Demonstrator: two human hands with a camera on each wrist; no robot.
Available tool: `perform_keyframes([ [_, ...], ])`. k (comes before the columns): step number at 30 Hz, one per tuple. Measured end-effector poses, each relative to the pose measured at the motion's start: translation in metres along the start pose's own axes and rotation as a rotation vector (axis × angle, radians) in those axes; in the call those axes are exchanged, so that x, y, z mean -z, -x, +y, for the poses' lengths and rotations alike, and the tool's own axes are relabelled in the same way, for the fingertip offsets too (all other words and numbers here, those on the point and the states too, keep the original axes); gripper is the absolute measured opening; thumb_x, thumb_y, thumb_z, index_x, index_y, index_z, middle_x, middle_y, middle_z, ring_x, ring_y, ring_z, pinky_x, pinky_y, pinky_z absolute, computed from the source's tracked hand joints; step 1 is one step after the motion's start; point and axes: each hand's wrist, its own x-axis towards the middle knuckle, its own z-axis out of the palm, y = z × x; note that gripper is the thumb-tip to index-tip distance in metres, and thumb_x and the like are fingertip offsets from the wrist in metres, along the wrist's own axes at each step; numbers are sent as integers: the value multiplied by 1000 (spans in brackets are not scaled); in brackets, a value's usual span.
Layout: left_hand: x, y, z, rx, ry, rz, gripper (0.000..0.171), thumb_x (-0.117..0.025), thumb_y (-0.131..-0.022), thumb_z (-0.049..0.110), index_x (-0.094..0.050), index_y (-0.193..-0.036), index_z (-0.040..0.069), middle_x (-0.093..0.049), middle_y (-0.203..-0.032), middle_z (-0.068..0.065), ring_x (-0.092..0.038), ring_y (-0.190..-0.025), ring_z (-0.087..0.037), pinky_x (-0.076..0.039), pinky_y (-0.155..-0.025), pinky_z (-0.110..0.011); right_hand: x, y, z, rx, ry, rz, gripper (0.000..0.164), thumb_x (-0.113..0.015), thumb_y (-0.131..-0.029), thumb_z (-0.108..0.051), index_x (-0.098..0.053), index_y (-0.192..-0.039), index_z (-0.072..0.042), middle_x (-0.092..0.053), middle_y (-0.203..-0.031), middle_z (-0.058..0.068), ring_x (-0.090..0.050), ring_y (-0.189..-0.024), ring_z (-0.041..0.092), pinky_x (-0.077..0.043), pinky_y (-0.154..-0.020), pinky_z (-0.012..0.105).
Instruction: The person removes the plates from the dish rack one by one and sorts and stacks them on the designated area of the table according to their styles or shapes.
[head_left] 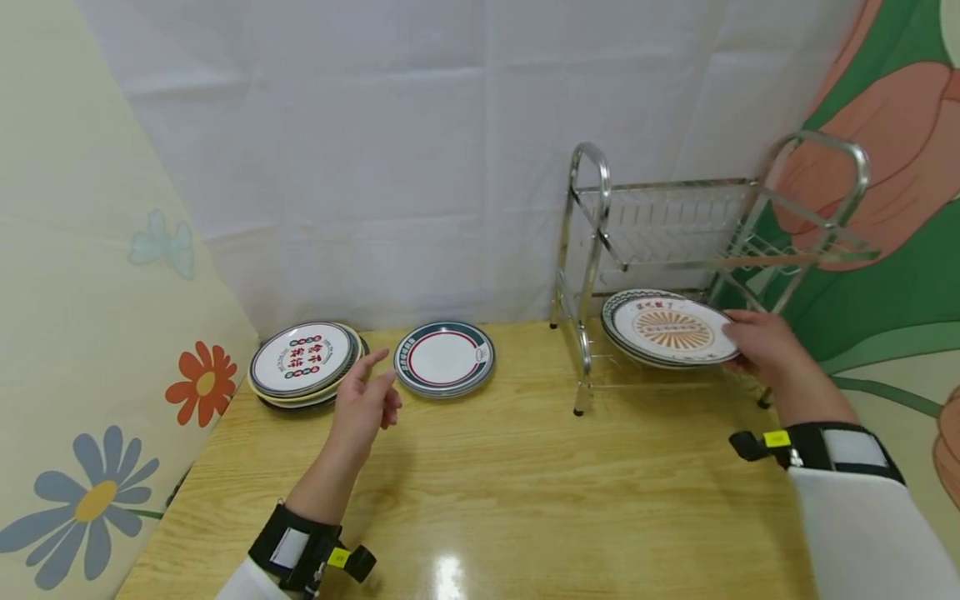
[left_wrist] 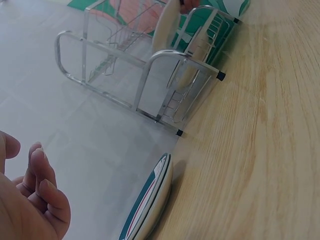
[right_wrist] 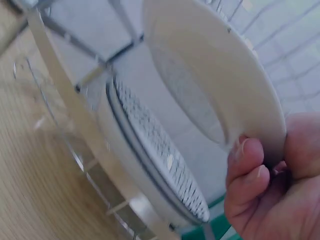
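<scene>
My right hand grips the right rim of a white plate with an orange sunburst print. In the right wrist view, fingers curl under the plate's pale underside, with the thumb on the other side. It hovers within the metal dish rack, above patterned plates lying on the lower tier; in the head view it hides most of them. My left hand holds nothing, its fingers loosely bent. It hangs between a stack of plates with red lettering and a green-rimmed plate pile.
The rack's upper tier is a wire shelf with slots. A wooden table carries everything. Behind it hangs a white cloth, and flower-printed panels flank the left side.
</scene>
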Motion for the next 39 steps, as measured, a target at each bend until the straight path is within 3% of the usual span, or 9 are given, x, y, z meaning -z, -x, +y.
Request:
perform_keyframes([
  [5, -1, -1, -2, 7, -1, -7, 42, -52, -106, 18, -49, -147, 24, -58, -64, 1, -51, -50, -14, -44, -51, -26, -10, 25, -12, 50, -32, -105, 68, -33, -112, -30, -4, -161, 6, -70, -77, -15, -59, -55, 5, -51, -51, 29],
  [10, -3, -1, -3, 1, 23, -9, 41, -52, -106, 18, -50, -146, 24, -59, -61, 2, -50, -48, -13, -43, -50, -25, -26, 43, -27, 113, -246, -210, 73, -42, -111, -26, 0, -160, 10, -75, -83, -5, -70, -65, 7, -56, -55, 26],
  [13, -3, 1, -2, 5, 40, -19, 41, -53, -105, 18, -52, -146, 24, -59, -60, 2, -50, -47, -13, -43, -49, -25, -43, 50, -42, 174, -324, -272, 73, -43, -111, -22, 0, -159, 11, -76, -87, 0, -72, -68, 10, -58, -58, 26],
  [17, -6, 5, 0, 13, 59, -53, 41, -52, -105, 18, -52, -146, 24, -59, -59, 2, -51, -46, -13, -42, -48, -24, -77, 56, -68, 230, -325, -304, 66, -43, -111, -23, -13, -160, 10, -78, -92, 1, -74, -70, 11, -60, -61, 26],
  [24, -14, 16, 9, -1, 74, -138, 40, -51, -106, 19, -51, -146, 25, -62, -60, 1, -52, -46, -14, -42, -48, -24, -143, 61, -113, 250, -370, -306, 54, -38, -112, -20, -28, -159, 5, -78, -96, -3, -75, -73, 10, -61, -66, 24],
  [32, -23, 32, 16, -23, 129, -229, 43, -40, -110, 30, -44, -153, 28, -65, -62, 1, -54, -47, -12, -41, -47, -24, -199, 59, -128, 275, -386, -287, 47, -36, -111, -14, -38, -155, 3, -77, -92, -3, -74, -70, 9, -61, -67, 23],
  [37, -31, 41, 17, 5, 213, -269, 56, -21, -109, 53, -30, -159, 32, -66, -60, 3, -55, -46, -10, -42, -46, -23, -223, 62, -128, 287, -393, -230, 45, -38, -110, -13, -45, -151, 4, -74, -81, -4, -66, -55, 6, -54, -51, 21],
  [38, -33, 42, 17, 14, 227, -276, 59, -21, -108, 56, -35, -156, 26, -65, -58, 4, -55, -45, -10, -42, -46, -23, -227, 63, -127, 282, -394, -220, 44, -39, -110, -13, -47, -150, 3, -73, -78, -4, -64, -52, 6, -51, -47, 22],
  [39, -35, 44, 17, 16, 234, -286, 60, -20, -107, 55, -31, -157, 24, -65, -58, 5, -55, -45, -9, -42, -46, -22, -230, 63, -126, 275, -397, -212, 43, -40, -109, -13, -49, -149, 2, -72, -75, -3, -61, -49, 7, -48, -44, 22],
])
